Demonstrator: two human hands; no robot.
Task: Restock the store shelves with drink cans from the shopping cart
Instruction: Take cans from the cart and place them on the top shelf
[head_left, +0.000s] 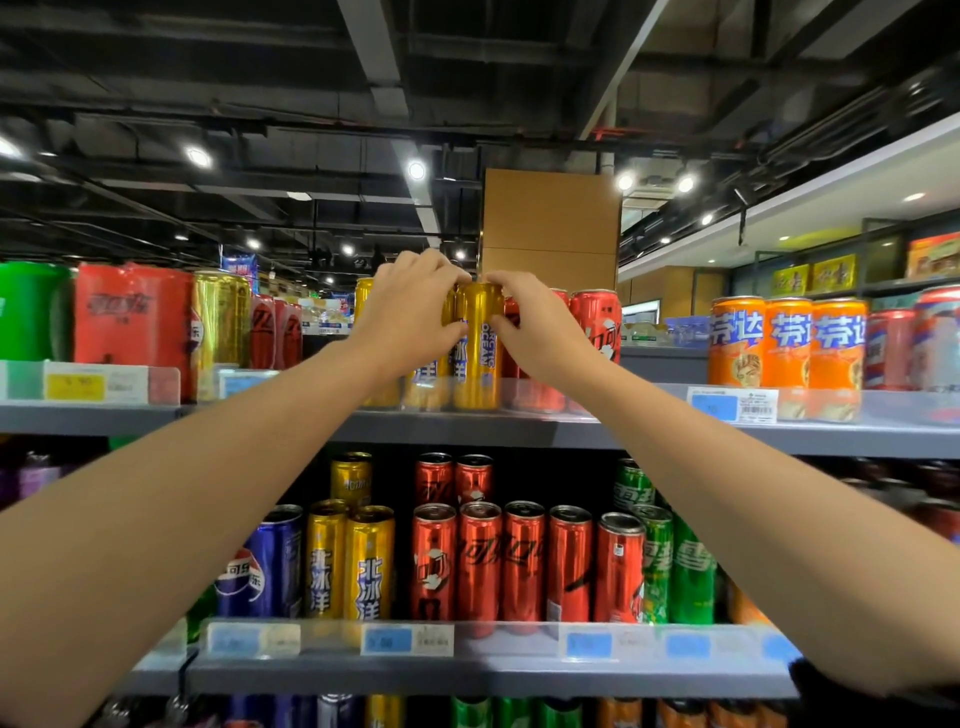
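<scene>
A tall gold drink can (477, 364) stands upright on the top shelf (467, 423), among other gold cans (423, 384) to its left. My left hand (408, 312) curls round the can's upper left side, fingers over its top. From the right, my right hand (530, 325) pinches the same can near its rim. Both arms reach up from below. The shopping cart is out of view.
Red cola cans (597, 325) stand right of the gold ones, orange cans (787, 340) further right, red packs (132, 312) and a green pack (28, 309) to the left. The shelf below (467, 670) holds blue, gold, red and green cans. A brown cardboard box (550, 228) stands behind.
</scene>
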